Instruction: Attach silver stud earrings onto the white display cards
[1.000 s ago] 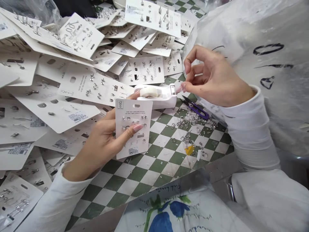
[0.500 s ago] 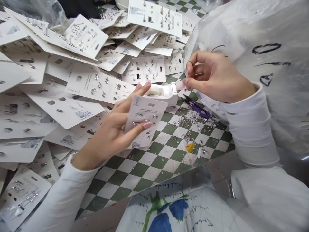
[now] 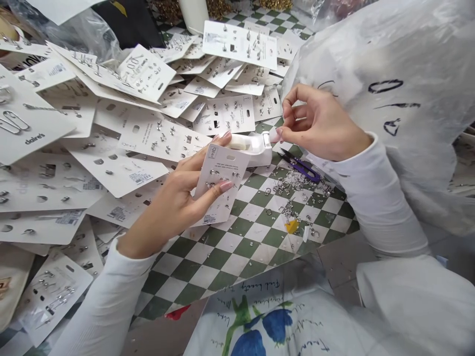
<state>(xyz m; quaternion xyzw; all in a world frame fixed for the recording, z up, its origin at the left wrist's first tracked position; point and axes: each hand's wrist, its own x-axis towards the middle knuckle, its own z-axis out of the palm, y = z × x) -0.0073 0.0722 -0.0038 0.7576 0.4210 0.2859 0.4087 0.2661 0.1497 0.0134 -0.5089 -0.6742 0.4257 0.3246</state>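
My left hand (image 3: 178,198) grips a white earring card (image 3: 221,170) between thumb and fingers, the card tilted upright with small metal earrings on it. Behind the card, the fingertips of that hand rest against a white tape dispenser (image 3: 260,148) on the table. My right hand (image 3: 321,123) is closed in a pinch at the dispenser's cutting end, holding the free end of the clear tape (image 3: 274,135). Just below it lie purple thread snips (image 3: 302,167) beside a scatter of small metal rings and studs (image 3: 293,190).
Many loose earring cards (image 3: 144,131) pile up across the left and back of the checkered table (image 3: 226,252). A large clear plastic bag (image 3: 371,64) with black marks bulges at the right. A yellow scrap (image 3: 292,226) lies near the table's front edge. A white cylinder (image 3: 195,15) stands behind.
The camera view has shifted, showing more of the table's far side. Both hands keep their holds on card and tape; the right hand stays by the dispenser's cutter.
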